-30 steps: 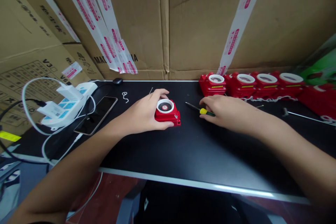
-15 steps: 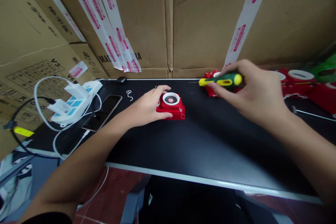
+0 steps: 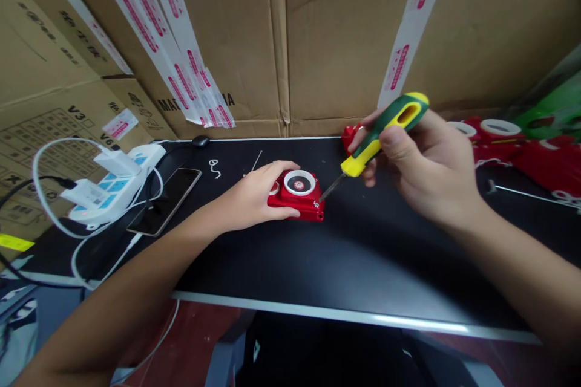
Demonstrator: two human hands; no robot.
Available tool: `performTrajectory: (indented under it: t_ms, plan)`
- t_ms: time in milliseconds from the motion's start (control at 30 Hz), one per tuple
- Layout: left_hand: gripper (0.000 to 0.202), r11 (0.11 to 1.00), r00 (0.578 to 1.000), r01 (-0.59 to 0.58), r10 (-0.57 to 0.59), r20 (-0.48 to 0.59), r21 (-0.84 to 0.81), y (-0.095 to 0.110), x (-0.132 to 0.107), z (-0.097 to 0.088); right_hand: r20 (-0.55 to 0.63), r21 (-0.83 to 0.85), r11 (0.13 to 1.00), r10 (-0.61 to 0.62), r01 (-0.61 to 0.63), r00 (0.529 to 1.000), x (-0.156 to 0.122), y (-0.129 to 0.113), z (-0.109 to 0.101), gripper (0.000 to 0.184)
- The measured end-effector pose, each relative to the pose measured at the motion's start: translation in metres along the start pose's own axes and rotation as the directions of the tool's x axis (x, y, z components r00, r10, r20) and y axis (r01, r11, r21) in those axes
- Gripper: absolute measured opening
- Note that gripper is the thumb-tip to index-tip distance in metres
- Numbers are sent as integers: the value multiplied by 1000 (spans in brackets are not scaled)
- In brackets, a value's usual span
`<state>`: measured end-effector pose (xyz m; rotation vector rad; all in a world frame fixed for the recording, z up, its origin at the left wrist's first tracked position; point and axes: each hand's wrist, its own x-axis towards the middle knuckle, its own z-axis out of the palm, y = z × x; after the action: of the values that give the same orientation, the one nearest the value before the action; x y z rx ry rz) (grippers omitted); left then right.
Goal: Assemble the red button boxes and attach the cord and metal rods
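Observation:
On the black table a small red housing point(image 3: 307, 210) lies flat, its round window ringed by a white rim point(image 3: 299, 192) facing up. My left hand point(image 3: 252, 196) is closed around the housing's left side, thumb at the front and fingers behind. In my right hand point(image 3: 436, 166) is a green and yellow screwdriver point(image 3: 374, 142), gripped by its handle and slanting down to the left. Its tip is at the screw point(image 3: 316, 204) on the housing's right corner; whether it sits in the screw head I cannot tell.
Another red housing point(image 3: 350, 136) is partly behind my right fingers. More red units point(image 3: 494, 148) and a thin metal rod point(image 3: 531, 192) lie right. Left are a phone point(image 3: 166, 202), a power strip point(image 3: 118, 184) with cables, and a curled white cord point(image 3: 214, 168). Cardboard point(image 3: 336, 42) stands behind.
My right hand has tipped the screwdriver from near level to slanting downward, and its tip has come to the housing's corner screw. My left hand still holds the housing. The view has shifted slightly.

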<state>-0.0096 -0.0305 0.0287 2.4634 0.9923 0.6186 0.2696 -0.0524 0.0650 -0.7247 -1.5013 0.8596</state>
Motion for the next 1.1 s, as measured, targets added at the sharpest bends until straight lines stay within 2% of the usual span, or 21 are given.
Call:
performTrajectory:
  t_ms: [233,700,1100]
  plan:
    - [73,1000,1000,-5,5,4,20,0,0,-1,43,-19,1000,20,-19,999,-4,2,7,29]
    - [73,1000,1000,0,0,10,31,2,1,-2,115,-124,992,-25,39,993,-3,4,1,32]
    - [71,1000,1000,-6,6,-2,24,3,1,-2,-22,-192,980,46,-49,999,1,6,5,29]
